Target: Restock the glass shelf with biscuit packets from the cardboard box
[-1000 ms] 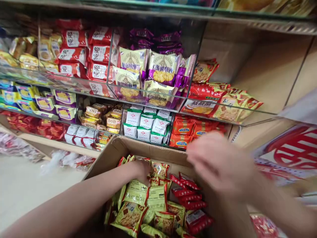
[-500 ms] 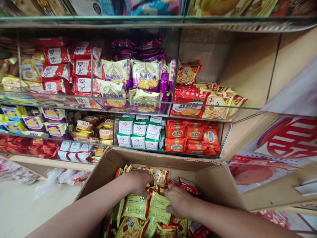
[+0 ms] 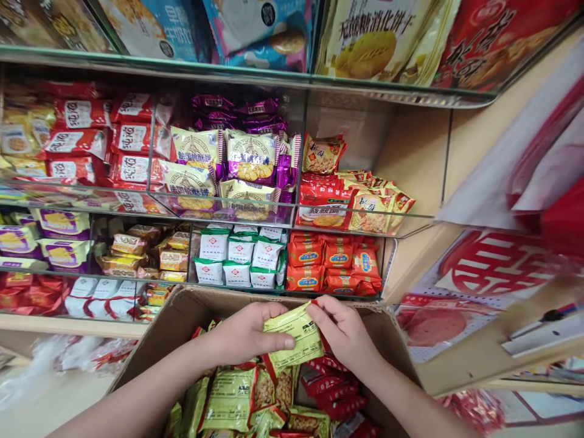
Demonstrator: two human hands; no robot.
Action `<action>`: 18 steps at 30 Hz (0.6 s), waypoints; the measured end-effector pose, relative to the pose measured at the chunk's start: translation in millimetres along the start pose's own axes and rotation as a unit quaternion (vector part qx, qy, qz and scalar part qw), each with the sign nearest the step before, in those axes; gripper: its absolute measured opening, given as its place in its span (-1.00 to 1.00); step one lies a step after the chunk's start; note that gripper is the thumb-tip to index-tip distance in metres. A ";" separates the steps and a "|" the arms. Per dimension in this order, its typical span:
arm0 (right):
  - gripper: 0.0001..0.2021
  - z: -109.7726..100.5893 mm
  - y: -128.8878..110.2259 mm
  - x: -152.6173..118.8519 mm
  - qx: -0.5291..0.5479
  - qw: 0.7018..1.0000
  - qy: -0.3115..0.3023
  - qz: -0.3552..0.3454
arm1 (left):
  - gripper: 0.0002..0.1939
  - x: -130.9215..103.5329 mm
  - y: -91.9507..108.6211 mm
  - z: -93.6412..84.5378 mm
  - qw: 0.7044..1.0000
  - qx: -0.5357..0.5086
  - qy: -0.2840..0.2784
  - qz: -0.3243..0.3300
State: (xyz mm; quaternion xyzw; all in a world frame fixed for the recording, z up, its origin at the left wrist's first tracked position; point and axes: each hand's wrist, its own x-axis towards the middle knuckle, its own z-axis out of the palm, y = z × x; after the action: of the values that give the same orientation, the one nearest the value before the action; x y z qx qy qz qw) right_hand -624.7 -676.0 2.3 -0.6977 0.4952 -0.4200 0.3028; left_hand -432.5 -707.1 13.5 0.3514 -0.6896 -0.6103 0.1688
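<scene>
A yellow-green snack packet [image 3: 294, 334] is held up above an open cardboard box [image 3: 168, 328], gripped from both sides. My left hand [image 3: 241, 334] pinches its left edge and my right hand [image 3: 344, 331] pinches its right edge. Inside the box lie more yellow-green packets [image 3: 230, 395] on the left and red packets [image 3: 326, 386] on the right, loosely piled. Behind the box, the glass shelf compartment with matching red-and-yellow packets [image 3: 360, 204] sits at middle right, only part filled.
Glass shelves [image 3: 182, 210] hold rows of red, purple, white-green and orange snack packs. Large biscuit bags [image 3: 378, 42] stand on the top shelf. A wooden panel wall [image 3: 420, 152] and red paper decorations [image 3: 497, 267] are to the right. Bagged goods [image 3: 68, 359] lie on the floor at left.
Both hands went down into the box, closed on a yellow-green packet and lifted it clear of the pile. The view tilted upward, showing the top shelf.
</scene>
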 end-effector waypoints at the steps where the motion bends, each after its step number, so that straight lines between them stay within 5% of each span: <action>1: -0.71 0.5 -0.6 -1.0 -0.006 1.000 0.026 -0.006 | -0.72 0.9 0.6 1.8 0.999 -0.041 0.002 0.007; 5: -0.72 2.0 -1.4 -3.4 -0.031 0.993 0.106 -0.031 | -0.61 -1.0 5.5 4.6 0.990 -0.141 0.004 -0.021; 8: -0.78 -1.5 2.6 -2.7 -0.052 0.985 0.160 -0.046 | -0.38 -4.8 13.2 3.5 0.958 -0.247 -0.095 -0.112; 11: -0.89 -8.2 6.6 -2.1 -0.055 0.974 0.167 -0.140 | -0.33 -6.4 17.4 5.8 0.922 -0.335 -0.148 -0.123; 14: -0.82 -14.0 6.5 -4.7 -0.020 0.966 0.099 -0.236 | -0.62 -5.8 14.7 12.4 0.932 -0.358 -0.017 -0.057; 18: -0.67 -12.6 4.8 -10.3 0.073 0.981 0.050 -0.172 | -0.70 -5.3 11.6 18.8 0.956 -0.232 0.154 0.098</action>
State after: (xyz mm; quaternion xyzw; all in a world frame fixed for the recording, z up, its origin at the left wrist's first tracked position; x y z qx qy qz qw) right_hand -639.6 -668.0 1.2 -0.7262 0.3504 -0.5354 0.2513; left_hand -444.6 -689.7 21.9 0.3230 -0.5260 -0.6723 0.4087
